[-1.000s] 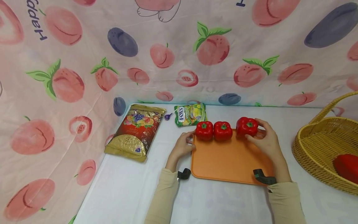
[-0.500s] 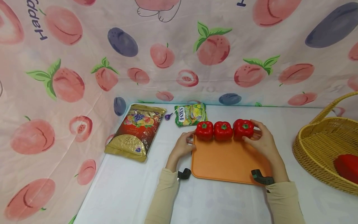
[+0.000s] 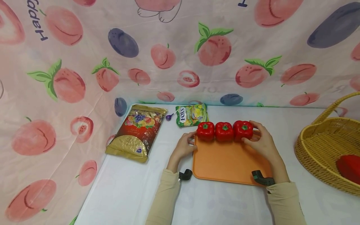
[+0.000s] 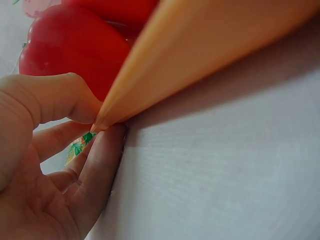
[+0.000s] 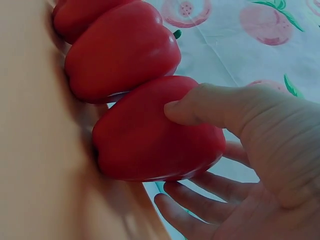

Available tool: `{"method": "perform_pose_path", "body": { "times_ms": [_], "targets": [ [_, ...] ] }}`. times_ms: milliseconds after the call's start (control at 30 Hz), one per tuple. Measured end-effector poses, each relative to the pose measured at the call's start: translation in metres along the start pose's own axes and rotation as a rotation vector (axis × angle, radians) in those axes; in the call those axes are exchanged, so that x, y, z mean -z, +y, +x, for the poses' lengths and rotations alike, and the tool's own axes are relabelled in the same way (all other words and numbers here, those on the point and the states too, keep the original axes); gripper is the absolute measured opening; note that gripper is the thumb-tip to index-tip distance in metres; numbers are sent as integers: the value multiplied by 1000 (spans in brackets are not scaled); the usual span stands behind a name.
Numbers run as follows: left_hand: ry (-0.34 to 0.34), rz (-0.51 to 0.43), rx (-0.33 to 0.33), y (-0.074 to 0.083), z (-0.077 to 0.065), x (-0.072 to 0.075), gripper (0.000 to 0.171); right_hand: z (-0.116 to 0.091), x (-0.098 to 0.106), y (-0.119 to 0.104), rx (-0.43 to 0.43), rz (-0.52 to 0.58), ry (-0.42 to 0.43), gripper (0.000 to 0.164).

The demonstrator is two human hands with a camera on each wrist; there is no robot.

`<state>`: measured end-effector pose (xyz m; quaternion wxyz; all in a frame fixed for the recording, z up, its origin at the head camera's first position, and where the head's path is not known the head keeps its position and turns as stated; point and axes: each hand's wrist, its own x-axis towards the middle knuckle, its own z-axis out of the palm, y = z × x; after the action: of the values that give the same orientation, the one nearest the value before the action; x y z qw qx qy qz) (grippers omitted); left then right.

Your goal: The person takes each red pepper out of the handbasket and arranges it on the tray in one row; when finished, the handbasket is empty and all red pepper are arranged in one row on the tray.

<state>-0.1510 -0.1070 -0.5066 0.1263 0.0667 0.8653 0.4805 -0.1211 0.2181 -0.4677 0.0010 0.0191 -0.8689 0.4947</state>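
Observation:
Three red bell peppers stand in a row along the far side of an orange tray (image 3: pixel 225 162), stems up. My right hand (image 3: pixel 262 142) holds the rightmost bell pepper (image 3: pixel 242 130), its thumb lying on the near side and its fingers behind and beneath. That pepper sits right beside the middle bell pepper (image 3: pixel 224 132). At the tray's left edge, close to the left bell pepper (image 3: pixel 205 131), my left hand (image 3: pixel 184 146) pinches the rim. In the left wrist view the thumb (image 4: pixel 55 95) lies on one face of the tray edge and a finger (image 4: pixel 104 157) on the other.
A wicker basket (image 3: pixel 305 137) with a red item (image 3: pixel 350 167) in it stands at the right. Behind the tray lie a green Fox's candy bag (image 3: pixel 192 115) and a purple lollipop (image 3: pixel 168 117). A gold and red candy bag (image 3: pixel 136 132) lies at the left.
My right hand has moved left with its bell pepper, closing the gap to the middle one. My left hand and the other two peppers have stayed put.

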Motion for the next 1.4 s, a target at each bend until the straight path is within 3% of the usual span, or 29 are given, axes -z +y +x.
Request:
{"method": "perform_pose_path", "body": {
  "times_ms": [533,933,1400],
  "targets": [
    [-14,-9,-6,0,2,-2,68,-3,9,-2,14,15,-36,86],
    [-9,0,9,2,1,1,68,-3,24,-8,42,3,31,80],
    [-6,-5,2,0,-1,1,68,-11,60,-7,86,-32,173,72]
  ]
}}
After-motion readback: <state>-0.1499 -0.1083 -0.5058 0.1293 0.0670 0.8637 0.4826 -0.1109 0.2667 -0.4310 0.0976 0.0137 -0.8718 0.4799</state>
